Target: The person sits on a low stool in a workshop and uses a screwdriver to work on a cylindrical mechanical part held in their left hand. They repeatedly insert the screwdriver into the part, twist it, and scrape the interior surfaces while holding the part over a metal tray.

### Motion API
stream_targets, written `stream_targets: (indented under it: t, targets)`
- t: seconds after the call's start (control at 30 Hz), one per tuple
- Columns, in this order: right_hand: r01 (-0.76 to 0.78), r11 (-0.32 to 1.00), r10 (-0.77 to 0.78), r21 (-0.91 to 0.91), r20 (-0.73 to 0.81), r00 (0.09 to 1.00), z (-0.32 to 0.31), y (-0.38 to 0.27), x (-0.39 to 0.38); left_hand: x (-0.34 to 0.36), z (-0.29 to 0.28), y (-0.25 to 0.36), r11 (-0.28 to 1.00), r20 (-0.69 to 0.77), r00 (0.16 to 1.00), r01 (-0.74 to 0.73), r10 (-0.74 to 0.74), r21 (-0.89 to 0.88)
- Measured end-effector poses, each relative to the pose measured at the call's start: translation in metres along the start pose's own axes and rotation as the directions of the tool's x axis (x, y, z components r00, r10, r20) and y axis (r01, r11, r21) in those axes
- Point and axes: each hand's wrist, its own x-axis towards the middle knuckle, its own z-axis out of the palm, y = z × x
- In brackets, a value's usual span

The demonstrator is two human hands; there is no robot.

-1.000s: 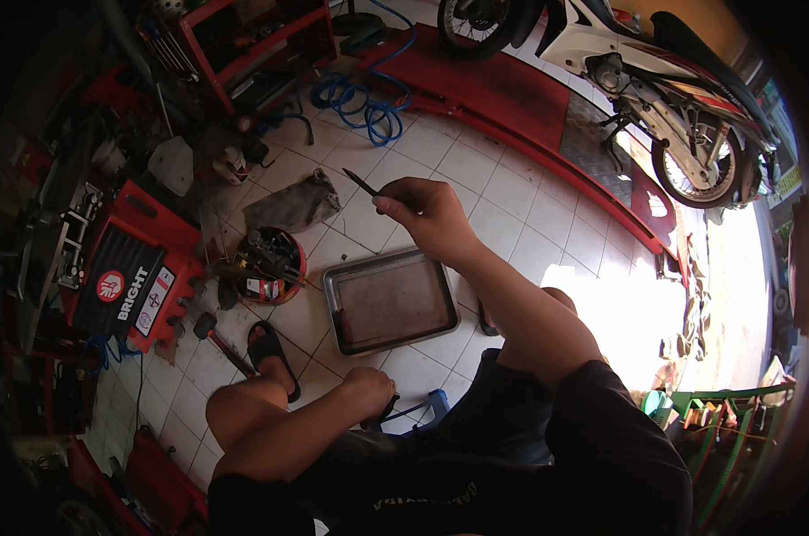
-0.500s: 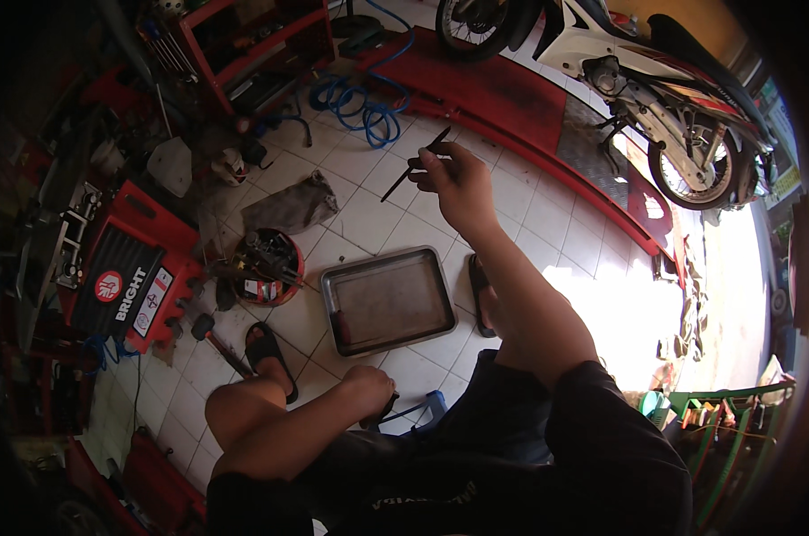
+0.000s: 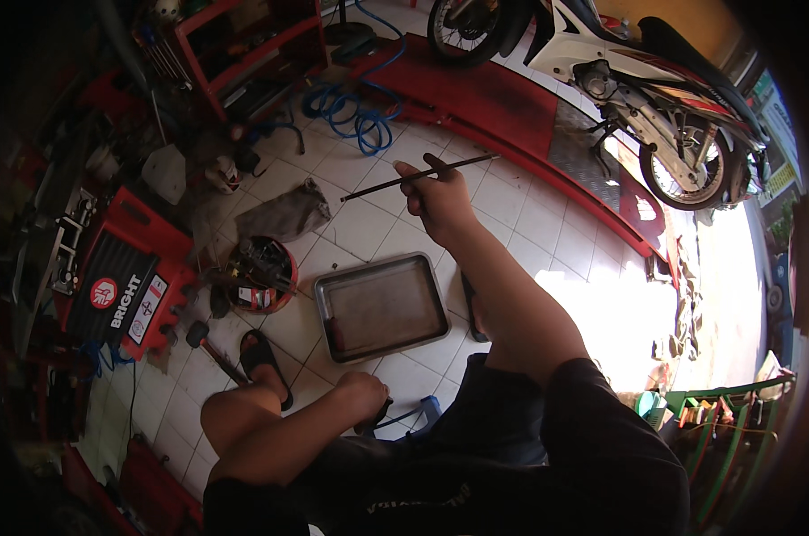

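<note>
My right hand [image 3: 440,198] is raised over the floor beyond the metal tray, its fingers closed on a thin dark rod [image 3: 375,189]. The rod lies nearly level, sticking out on both sides of the hand. My left hand [image 3: 363,395] rests low near my lap, its fingers curled about something dark that is mostly hidden. Between my feet on the tiles lies a shallow rectangular metal tray [image 3: 382,308]. A small dark reddish piece [image 3: 335,334] sits at the tray's left side.
Left of the tray stands a red-rimmed bucket [image 3: 293,273] of tools, near a hammer [image 3: 211,347] and a grey cloth [image 3: 284,213]. A red toolbox [image 3: 123,268] is further left. Beyond are a coiled blue hose [image 3: 355,121], a red lift platform [image 3: 476,98] and a motorcycle [image 3: 605,76].
The rod has swung from a steep slant to nearly level, with its far end now pointing right. My right hand has dropped slightly leftward and turned; my left hand has stayed put.
</note>
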Motion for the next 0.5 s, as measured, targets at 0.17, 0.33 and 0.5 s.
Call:
stream_targets:
  t: [0.17,0.33,0.5]
  targets:
    - [0.114,0.978,-0.080,-0.177,0.186,0.979,0.005,-0.011,-0.012,-0.002,0.003,-0.001,1.000,-0.001,1.000,0.012,-0.012,-0.017]
    - [-0.100,0.994,0.081,0.040,0.334,0.939,0.001,0.000,-0.005,-0.002,0.004,0.000,1.000,-0.025,1.000,0.013,-0.014,-0.021]
    - [0.129,0.977,-0.081,-0.169,0.261,0.962,0.015,0.010,-0.011,-0.003,0.007,-0.002,0.999,-0.058,0.998,-0.016,0.014,-0.037]
